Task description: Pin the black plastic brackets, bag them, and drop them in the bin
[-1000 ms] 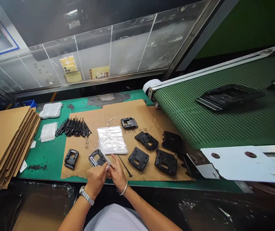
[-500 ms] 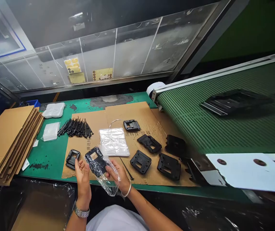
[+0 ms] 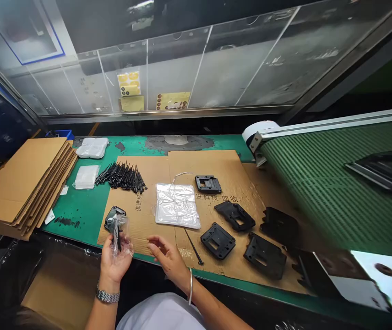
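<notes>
two hands show here, apart from each other: the left hand [image 3: 115,263] grips a bagged black part [image 3: 117,236], turned so nearly edge-on that its face is hard to make out, while the right hand [image 3: 171,261] is empty, its fingers loosely bent. half a second ago the right hand held that part, which now rises from the left hand's fingers and partly hides a black frame [image 3: 108,222] on the cardboard sheet [image 3: 143,229] just beyond; farther out, the edge cuts off a blurred part [image 3: 388,170] on the green conveyor [image 3: 326,183].
</notes>
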Demonstrator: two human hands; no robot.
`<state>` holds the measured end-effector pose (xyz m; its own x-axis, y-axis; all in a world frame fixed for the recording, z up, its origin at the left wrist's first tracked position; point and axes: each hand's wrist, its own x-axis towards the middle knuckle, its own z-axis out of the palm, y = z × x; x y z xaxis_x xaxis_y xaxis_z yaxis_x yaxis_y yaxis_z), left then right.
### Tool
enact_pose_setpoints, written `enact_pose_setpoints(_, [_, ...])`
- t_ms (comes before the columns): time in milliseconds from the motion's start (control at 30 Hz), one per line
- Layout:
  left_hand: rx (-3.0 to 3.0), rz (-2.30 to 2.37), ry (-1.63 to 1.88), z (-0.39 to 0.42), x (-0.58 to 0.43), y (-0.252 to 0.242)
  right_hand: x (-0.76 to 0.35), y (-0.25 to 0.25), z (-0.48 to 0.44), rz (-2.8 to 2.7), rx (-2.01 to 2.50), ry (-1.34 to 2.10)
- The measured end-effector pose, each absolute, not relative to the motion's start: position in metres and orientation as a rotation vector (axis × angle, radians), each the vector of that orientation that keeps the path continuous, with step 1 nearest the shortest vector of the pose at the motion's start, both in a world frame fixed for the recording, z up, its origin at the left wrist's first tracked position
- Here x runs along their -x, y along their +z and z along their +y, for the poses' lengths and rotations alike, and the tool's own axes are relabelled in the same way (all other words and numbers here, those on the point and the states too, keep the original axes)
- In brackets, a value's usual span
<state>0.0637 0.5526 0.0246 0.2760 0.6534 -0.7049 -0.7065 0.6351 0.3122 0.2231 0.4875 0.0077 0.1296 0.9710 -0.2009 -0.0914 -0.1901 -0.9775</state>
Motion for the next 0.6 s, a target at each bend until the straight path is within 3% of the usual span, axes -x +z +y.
enact_pose_setpoints(200, [0.034, 0.840, 0.834, 0.538, -0.074, 0.021, -0.189, 0.028, 0.517, -1.188, 1.276, 1.327])
enact_pose_setpoints(367, [0.152, 1.064, 1.075, 0.551, -0.068, 0.020, -0.201, 0.023, 0.504, -1.178, 1.538, 0.930])
enact_pose_setpoints(500, [0.107, 1.329, 1.375, 0.557, -0.060, 0.023, -0.210, 0.020, 0.498, -1.056, 1.577, 0.886])
enact_pose_setpoints(600, [0.027, 1.288, 1.307, 0.552, -0.058, 0.026, -0.209, 0.025, 0.508, -1.317, 1.483, 0.820])
